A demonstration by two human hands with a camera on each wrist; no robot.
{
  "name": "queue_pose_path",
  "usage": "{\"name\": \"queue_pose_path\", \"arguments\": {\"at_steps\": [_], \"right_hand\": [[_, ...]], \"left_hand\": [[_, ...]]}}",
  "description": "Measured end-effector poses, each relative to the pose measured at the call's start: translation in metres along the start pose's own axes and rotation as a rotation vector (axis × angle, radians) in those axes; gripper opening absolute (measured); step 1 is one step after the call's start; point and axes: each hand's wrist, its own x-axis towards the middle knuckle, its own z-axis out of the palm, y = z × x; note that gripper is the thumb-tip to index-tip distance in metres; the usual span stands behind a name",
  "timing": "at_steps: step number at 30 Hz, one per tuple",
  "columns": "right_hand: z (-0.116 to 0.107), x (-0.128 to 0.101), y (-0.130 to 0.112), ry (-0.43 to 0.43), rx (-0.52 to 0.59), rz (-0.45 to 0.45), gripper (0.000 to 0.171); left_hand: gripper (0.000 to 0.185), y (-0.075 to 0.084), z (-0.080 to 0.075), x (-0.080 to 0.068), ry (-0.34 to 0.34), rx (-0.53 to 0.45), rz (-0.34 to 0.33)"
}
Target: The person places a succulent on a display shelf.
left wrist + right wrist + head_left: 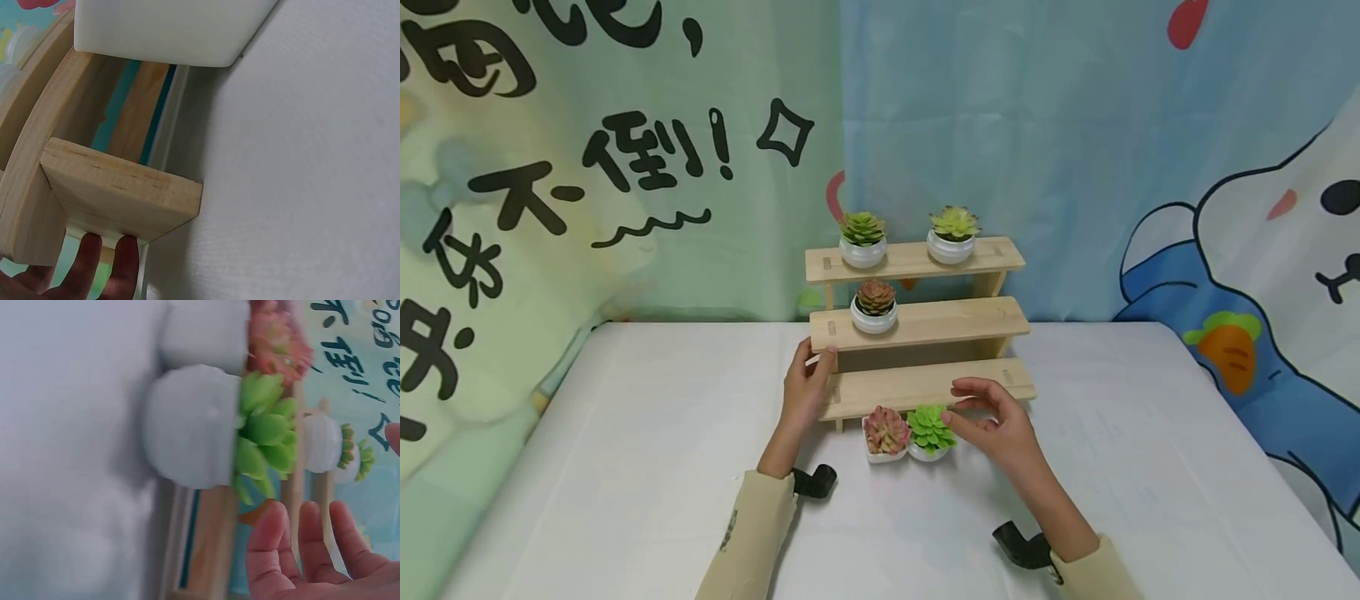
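Note:
A three-tier wooden shelf (925,323) stands at the middle of the white table (647,467). My left hand (811,383) holds its left end, thumb on the middle tier; fingertips (125,262) show behind a plank end (119,194). My right hand (973,407) hovers with loosely curved fingers (312,544) just right of a green succulent (929,430) (262,431) in a white pot (190,428), holding nothing. A pink succulent (886,432) (275,344) stands touching it on the left, both on the table before the bottom tier.
Two green succulents (862,237) (953,233) sit on the top tier and a reddish one (874,307) on the middle tier's left. The bottom tier (925,385) is bare. Printed cloth backdrops (1075,167) hang close behind the table.

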Motion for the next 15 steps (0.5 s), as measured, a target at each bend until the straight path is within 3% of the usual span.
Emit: {"name": "queue_pose_path", "arguments": {"at_steps": [8, 15], "right_hand": [[0.003, -0.007, 0.020, -0.044, -0.108, 0.102, 0.056], [0.008, -0.011, 0.030, -0.132, -0.248, 0.151, 0.079]], "left_hand": [[0.046, 0.002, -0.001, 0.001, 0.002, 0.003, -0.011], [0.046, 0.000, 0.001, -0.001, -0.006, 0.000, 0.000]]}}
